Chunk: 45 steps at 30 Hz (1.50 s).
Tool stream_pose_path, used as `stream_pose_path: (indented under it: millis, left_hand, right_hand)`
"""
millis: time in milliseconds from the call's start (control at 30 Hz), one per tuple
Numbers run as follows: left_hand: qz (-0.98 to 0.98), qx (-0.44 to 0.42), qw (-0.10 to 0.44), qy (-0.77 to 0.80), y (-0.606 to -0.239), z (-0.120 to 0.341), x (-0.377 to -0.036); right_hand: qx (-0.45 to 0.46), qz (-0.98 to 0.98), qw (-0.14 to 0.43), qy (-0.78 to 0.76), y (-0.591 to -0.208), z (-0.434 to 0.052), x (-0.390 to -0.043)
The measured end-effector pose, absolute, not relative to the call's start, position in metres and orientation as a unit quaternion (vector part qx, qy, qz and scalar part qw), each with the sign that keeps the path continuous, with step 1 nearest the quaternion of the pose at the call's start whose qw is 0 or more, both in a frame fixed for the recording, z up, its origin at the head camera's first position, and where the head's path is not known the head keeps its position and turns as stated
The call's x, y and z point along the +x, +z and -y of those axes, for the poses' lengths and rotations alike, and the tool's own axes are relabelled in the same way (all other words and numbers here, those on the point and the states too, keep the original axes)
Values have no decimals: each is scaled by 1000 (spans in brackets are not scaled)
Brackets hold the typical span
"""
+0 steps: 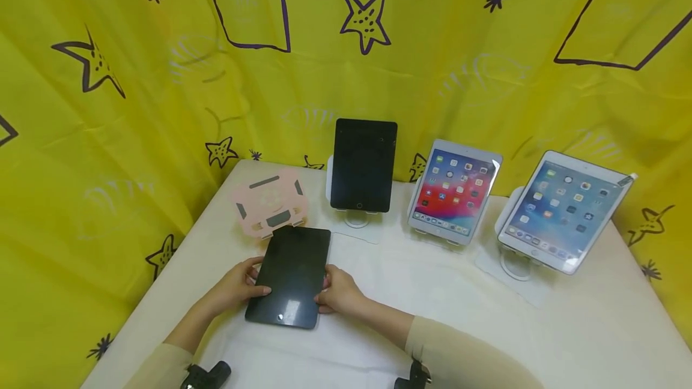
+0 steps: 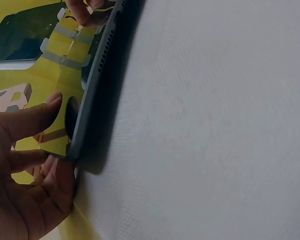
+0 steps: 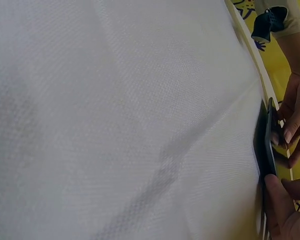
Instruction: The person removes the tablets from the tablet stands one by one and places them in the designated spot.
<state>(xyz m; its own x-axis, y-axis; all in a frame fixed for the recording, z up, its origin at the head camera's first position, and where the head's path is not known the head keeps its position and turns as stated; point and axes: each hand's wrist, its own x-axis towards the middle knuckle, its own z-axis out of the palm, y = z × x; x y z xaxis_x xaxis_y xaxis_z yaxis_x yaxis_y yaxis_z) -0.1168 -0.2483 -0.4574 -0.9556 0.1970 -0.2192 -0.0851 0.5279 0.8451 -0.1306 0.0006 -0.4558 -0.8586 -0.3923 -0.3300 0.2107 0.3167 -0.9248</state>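
Observation:
A black tablet (image 1: 294,269) with a dark, glossy screen is held between both hands, its home button toward the person. My left hand (image 1: 238,284) grips the left edge, thumb over the screen and fingers beneath. On the right edge, my right hand (image 1: 342,294) pinches the tablet near its lower half. The tablet's far edge overlaps the foot of a pink stand (image 1: 261,202) with grey pads. In the left wrist view, a shadow lies on the white cloth along the tablet's near edge (image 2: 101,75). The right wrist view shows the tablet (image 3: 271,140) edge-on between both hands.
Behind stand another black tablet (image 1: 363,167), a white tablet with a red and blue screen (image 1: 454,191) and a white tablet with a blue screen (image 1: 564,212), each on a stand. White cloth (image 1: 411,293) covers the table. A yellow patterned curtain (image 1: 303,77) hangs behind.

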Motion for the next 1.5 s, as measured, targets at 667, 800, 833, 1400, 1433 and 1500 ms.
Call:
stream_pose_path:
  millis: [667,800,833,1400,1433,1500]
  left_hand:
    - [-944,2,61,324,-451,238,-115]
    - [-942,-11,68,329,-453,241,-116]
    - [-941,-14,70,331,-454,241,-116]
    - [-950,-41,-49,306,-435,215,-127]
    - [-948,-40,-51,310,-434,214,-128]
    - [-946,-38,-57,316,-432,210,-128]
  right_hand:
    - [-36,-749,300,-590,-446,0,-128]
    - [-22,-741,299,-601,-448,-1,-130]
    - [-19,-741,298,-602,-448,-2,-131]
    - [-58,-820,254,-510,-440,-32,-154]
    - [-56,-823,251,-506,-438,-34,-156]
    - [-52,-827,246,-504,-436,-36,-159]
